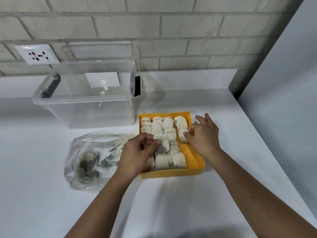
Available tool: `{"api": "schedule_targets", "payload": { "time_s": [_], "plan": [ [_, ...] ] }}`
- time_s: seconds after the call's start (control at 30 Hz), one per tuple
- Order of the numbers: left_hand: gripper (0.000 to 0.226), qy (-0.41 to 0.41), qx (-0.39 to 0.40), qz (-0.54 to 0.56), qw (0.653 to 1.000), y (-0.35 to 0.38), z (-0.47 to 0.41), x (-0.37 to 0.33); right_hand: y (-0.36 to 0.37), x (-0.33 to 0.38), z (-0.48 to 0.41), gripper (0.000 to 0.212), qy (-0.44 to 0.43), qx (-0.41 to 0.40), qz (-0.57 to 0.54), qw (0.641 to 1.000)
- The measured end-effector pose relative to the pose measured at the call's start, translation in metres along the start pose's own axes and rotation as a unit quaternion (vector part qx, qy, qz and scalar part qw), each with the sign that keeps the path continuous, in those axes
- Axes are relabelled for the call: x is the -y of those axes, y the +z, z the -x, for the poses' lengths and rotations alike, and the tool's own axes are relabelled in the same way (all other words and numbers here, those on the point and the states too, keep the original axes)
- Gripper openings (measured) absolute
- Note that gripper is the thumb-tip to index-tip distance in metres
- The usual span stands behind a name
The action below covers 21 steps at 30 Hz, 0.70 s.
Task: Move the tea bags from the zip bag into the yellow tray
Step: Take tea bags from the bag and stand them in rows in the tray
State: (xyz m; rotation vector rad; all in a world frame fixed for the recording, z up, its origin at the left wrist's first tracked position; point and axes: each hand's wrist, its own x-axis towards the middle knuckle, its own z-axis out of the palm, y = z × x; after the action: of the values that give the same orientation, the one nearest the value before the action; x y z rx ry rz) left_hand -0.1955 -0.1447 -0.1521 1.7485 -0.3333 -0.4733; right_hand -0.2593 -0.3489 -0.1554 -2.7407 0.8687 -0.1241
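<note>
Though blurred, tea bag (163, 145) in left grip (137, 153)

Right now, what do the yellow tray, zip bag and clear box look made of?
Yellow tray: likely rigid moulded plastic, matte, with even colour and thin straight walls. Zip bag: thin clear plastic film, glossy and crinkled. Clear box: probably hard transparent plastic, glossy, with see-through sides.
</note>
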Motion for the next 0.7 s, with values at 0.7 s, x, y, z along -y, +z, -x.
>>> {"api": "schedule_targets", "payload": {
  "time_s": [0.7],
  "plan": [
    [0.004, 0.022, 0.031, -0.006, 0.999, 0.008, -0.002, -0.009, -0.031, 0.034, 0.042, 0.012, -0.152, -0.029, -0.262, 0.953]
  ]
}}
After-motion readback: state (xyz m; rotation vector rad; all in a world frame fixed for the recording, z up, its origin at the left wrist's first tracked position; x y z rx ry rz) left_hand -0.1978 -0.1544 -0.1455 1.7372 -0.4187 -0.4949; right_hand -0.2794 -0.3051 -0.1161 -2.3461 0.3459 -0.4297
